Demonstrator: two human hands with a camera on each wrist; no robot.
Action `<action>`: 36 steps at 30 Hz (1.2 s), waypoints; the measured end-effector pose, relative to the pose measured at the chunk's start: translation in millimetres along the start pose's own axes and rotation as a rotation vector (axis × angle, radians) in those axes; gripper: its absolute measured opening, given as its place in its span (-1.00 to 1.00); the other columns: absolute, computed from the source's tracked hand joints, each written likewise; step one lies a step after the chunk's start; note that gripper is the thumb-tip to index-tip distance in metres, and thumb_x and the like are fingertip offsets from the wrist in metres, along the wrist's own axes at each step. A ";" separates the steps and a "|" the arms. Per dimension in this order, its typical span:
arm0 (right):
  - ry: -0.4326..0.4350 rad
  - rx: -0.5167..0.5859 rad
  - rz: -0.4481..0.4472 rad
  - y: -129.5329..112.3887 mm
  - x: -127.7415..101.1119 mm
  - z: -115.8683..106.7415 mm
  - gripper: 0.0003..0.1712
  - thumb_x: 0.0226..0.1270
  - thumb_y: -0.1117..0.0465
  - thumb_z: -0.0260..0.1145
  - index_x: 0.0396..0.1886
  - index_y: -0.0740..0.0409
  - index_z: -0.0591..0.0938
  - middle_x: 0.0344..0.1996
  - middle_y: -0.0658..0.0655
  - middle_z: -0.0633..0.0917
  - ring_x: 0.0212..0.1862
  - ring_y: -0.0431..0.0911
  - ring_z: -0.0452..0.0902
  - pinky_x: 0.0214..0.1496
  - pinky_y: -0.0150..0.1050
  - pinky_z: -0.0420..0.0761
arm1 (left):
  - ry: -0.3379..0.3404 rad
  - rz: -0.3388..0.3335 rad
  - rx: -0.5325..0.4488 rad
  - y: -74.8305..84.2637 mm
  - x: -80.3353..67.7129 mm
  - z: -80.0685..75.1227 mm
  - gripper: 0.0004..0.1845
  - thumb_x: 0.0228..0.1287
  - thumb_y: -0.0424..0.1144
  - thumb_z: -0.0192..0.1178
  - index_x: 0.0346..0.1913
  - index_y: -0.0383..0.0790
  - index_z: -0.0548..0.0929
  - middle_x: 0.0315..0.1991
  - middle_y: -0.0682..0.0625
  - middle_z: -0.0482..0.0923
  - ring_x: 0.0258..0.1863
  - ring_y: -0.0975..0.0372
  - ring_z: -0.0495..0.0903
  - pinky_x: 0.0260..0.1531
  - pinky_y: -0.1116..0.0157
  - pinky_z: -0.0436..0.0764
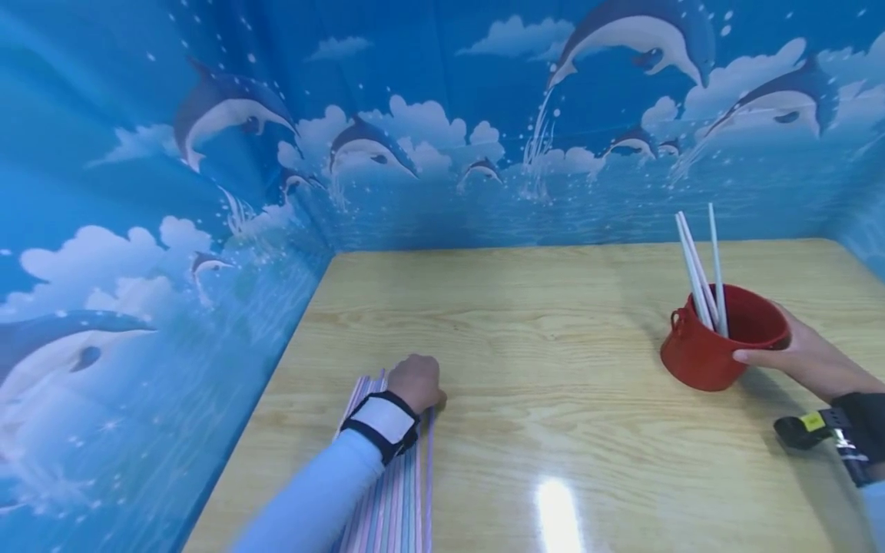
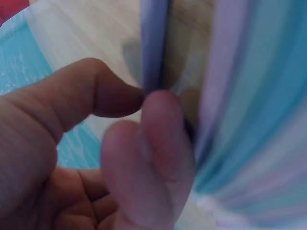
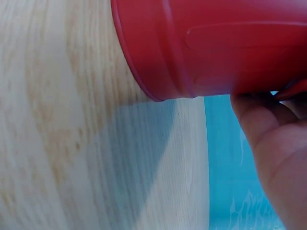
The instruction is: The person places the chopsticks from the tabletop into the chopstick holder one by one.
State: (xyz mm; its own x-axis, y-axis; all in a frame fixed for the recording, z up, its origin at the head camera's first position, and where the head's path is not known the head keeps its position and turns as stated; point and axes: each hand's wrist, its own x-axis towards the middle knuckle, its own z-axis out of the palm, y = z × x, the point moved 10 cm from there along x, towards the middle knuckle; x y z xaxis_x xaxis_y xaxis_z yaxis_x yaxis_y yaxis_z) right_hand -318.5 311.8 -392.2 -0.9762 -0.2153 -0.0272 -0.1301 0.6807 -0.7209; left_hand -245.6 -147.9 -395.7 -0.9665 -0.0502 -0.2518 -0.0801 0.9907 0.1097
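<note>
A row of long, thin pastel sticks [image 1: 387,499] in purple, pink, blue and white lies side by side at the lower left of the table. My left hand [image 1: 415,384] is over the far end of this row. Between its thumb and fingertips it pinches a thin purple stick [image 2: 152,43], set a little apart from the others. On the right, my right hand [image 1: 795,349] grips the rim of a red bucket [image 1: 701,357], thumb outside. Several pale sticks [image 1: 700,276] stand in the bucket, leaning against its left side. The right fingers are mostly hidden.
A light wood-grain table [image 1: 539,346] lies beneath both hands. Blue sheets printed with dolphins [image 1: 415,200] rise along its back and left edges. A bright light reflection [image 1: 558,514] shows near the front. Straps with devices [image 1: 383,418] sit on both wrists.
</note>
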 end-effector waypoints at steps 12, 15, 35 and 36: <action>0.006 -0.013 0.019 3.4 -1.8 -2.6 -0.07 0.07 0.06 0.20 0.29 -0.12 -0.19 0.05 0.20 0.16 -0.19 -0.48 0.07 -0.39 -0.54 0.39 | -0.048 0.000 -0.273 44.1 29.8 0.6 -0.75 -0.25 -0.14 0.29 -0.65 -0.26 0.51 -0.71 -0.03 0.52 -0.74 0.21 0.48 -0.76 0.42 0.41; 0.005 0.003 0.008 0.6 -2.2 -1.1 -0.08 0.07 0.09 0.20 0.29 -0.12 -0.18 0.04 0.16 0.17 -0.18 -0.45 0.08 -0.38 -0.53 0.40 | -0.096 -0.001 -0.521 50.9 37.7 -3.3 -0.77 -0.15 -0.17 0.23 -0.58 -0.32 0.58 -0.73 -0.06 0.56 -0.71 0.18 0.56 -0.67 0.38 0.51; -0.029 0.093 -0.070 -15.0 -3.3 -0.1 -0.18 0.07 0.22 0.18 0.27 -0.07 -0.06 0.04 -0.03 0.23 -0.08 -0.39 0.18 -0.30 -0.49 0.44 | 0.565 0.762 -1.477 218.4 -38.1 -242.1 -0.77 0.01 -0.43 0.12 -0.23 -0.33 0.37 -0.29 -0.12 0.48 -0.37 0.46 0.52 -0.33 0.53 0.52; -0.034 0.102 -0.077 -16.2 -4.2 -0.3 -0.18 0.08 0.23 0.17 0.27 -0.06 -0.05 0.04 -0.03 0.24 -0.07 -0.39 0.19 -0.29 -0.49 0.44 | 0.565 0.747 -1.431 227.4 -34.1 -233.5 -0.77 0.01 -0.40 0.13 -0.23 -0.30 0.37 -0.28 -0.09 0.49 -0.36 0.50 0.50 -0.32 0.56 0.50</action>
State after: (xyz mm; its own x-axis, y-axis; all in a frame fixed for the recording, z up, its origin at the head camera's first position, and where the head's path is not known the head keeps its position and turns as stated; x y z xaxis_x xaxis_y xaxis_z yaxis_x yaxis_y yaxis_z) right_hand -312.4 301.9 -380.2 -0.9571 -0.2896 0.0088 -0.1848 0.5868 -0.7884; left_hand -287.8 49.6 -137.7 -0.8269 -0.0107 0.5622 0.5618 -0.0613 0.8250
